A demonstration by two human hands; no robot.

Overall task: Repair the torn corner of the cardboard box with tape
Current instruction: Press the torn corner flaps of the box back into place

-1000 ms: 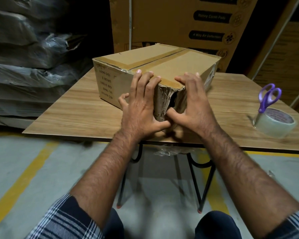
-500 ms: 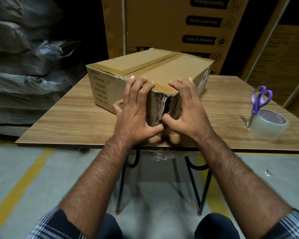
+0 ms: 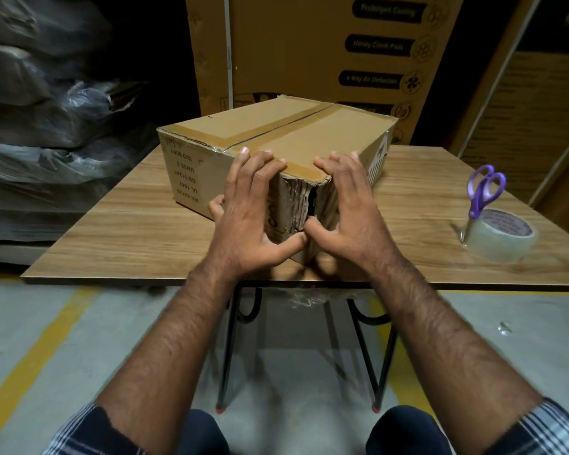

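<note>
box (image 3: 276, 139) on table (image 3: 128, 238), torn corner (image 3: 304, 205) facing person, split runs vertical | left hand (image 3: 247, 211), right hand (image 3: 345, 208) pressed flat either side, fingers straight, gripping nothing | tape roll (image 3: 500, 236) well off right; right hand nearer; scissors (image 3: 483, 188) standing in it

The cardboard box (image 3: 276, 149) sits on the table (image 3: 138, 238), its torn corner (image 3: 304, 205) toward the table's near edge. The left hand (image 3: 247, 218) lies left of that corner, the right hand (image 3: 345, 215) right of it. The tape roll (image 3: 500, 238) lies well right of the box, the scissors (image 3: 483, 192) standing in it.
</note>
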